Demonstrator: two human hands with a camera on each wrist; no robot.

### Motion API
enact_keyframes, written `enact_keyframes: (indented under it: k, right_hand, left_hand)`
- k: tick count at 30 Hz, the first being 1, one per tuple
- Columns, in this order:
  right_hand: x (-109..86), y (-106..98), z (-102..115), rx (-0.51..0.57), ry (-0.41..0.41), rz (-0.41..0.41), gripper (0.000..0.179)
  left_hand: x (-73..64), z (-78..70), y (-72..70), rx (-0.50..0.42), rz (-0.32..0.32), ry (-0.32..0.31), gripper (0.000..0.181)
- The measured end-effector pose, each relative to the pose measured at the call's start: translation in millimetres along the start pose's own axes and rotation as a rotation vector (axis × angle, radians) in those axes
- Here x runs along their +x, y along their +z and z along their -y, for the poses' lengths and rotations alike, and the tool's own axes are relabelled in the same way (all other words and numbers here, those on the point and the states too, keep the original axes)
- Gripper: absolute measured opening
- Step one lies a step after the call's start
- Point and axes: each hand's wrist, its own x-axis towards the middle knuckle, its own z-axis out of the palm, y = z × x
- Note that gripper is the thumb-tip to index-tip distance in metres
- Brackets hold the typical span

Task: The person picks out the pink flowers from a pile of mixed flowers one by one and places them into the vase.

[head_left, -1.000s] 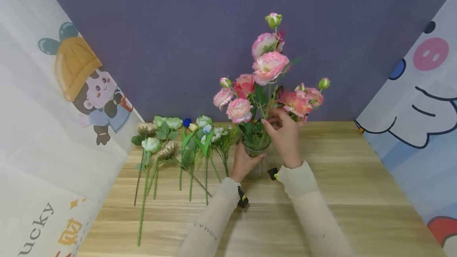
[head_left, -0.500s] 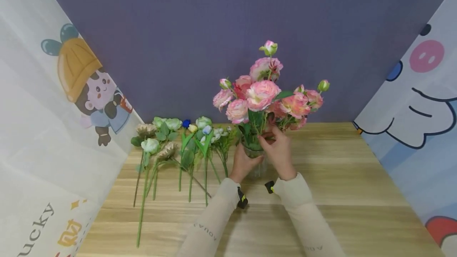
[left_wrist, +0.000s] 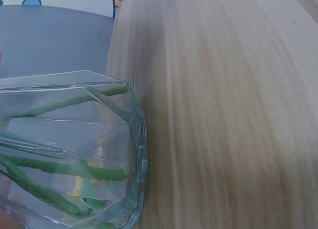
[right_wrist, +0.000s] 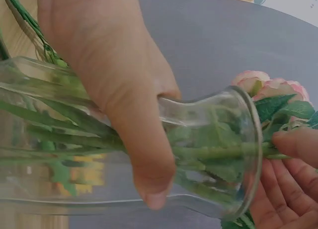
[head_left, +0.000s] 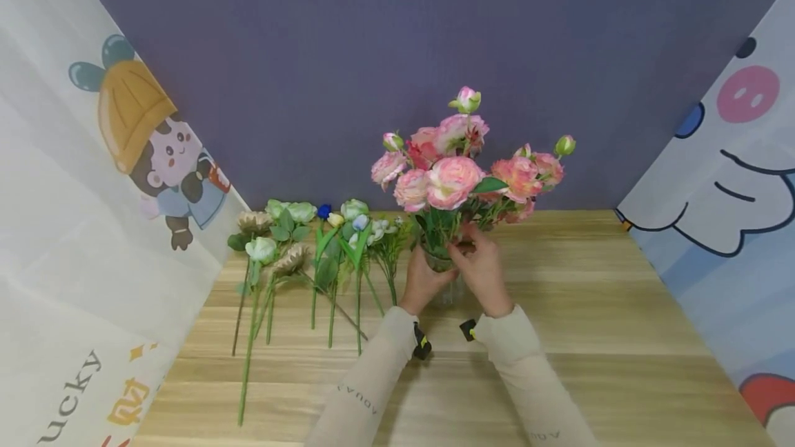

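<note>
A clear glass vase (right_wrist: 218, 110) stands on the table, filled with pink flowers and their green stems. My left hand (head_left: 425, 283) grips it round the neck; the right wrist view shows that thumb (right_wrist: 146, 154) lying across the glass. My right hand (head_left: 486, 271) is at the rim, pinching the green stem (right_wrist: 271, 150) of a pink flower (head_left: 455, 182) between thumb and fingers. Cut stem ends (left_wrist: 107, 174) show through the vase's faceted base (left_wrist: 139, 159) in the left wrist view. Other pink blooms (head_left: 518, 178) fan out to both sides.
Left of the vase lies a row of loose flowers: pale green blooms (head_left: 262, 252), brownish sunflower-like heads (head_left: 290, 261), a blue bud (head_left: 324, 212) and white sprigs (head_left: 380, 232). Their stems point toward the front of the wooden table (head_left: 590, 364). A dark wall (head_left: 310, 88) stands behind.
The tall pink flower has sunk lower into the vase as my right hand moved down and left to the rim. My left hand has kept its grip on the vase.
</note>
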Motion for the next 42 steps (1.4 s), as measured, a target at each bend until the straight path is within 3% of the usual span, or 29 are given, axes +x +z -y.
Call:
enact_keyframes:
  k: [5,13,42]
  right_hand:
    - [-3.7,4,-2,0.025,-0.011,-0.019,0.020]
    - [-9.5,8,-7,-0.043,-0.041,-0.058,0.014]
    - [-11.0,11,-11,-0.104,-0.103,-0.097,0.012]
  left_hand:
    - [-1.9,-29.1,-9.1,-0.031,0.026,-0.031,0.075]
    - [-1.5,9.8,3.9,-0.025,0.012,-0.049,0.079]
    - [-1.1,9.5,2.9,-0.029,0.005,-0.044,0.083]
